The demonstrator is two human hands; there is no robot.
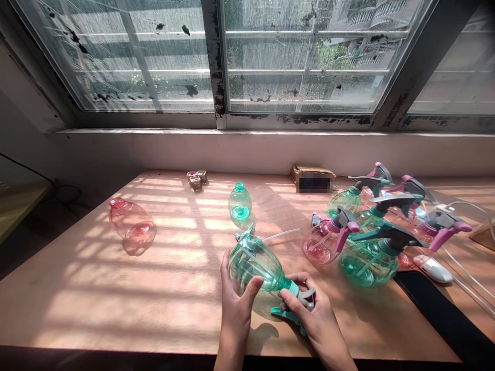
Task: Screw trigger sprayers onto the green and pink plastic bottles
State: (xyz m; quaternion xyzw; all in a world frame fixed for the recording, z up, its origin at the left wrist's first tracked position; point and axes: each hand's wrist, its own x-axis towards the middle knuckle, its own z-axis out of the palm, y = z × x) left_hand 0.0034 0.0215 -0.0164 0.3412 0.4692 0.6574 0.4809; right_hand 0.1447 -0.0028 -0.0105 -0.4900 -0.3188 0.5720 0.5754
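I hold a green see-through spray bottle on its side just above the wooden table. My left hand wraps round its body from below. My right hand grips its grey and teal trigger head at the neck. Another green bottle without a head stands upright behind it. A pink bottle without a head lies on its side at the left.
Several finished green and pink spray bottles lie heaped at the right. A small cardboard box and some small caps sit near the wall. A white device, cables and a black strip lie at the right edge.
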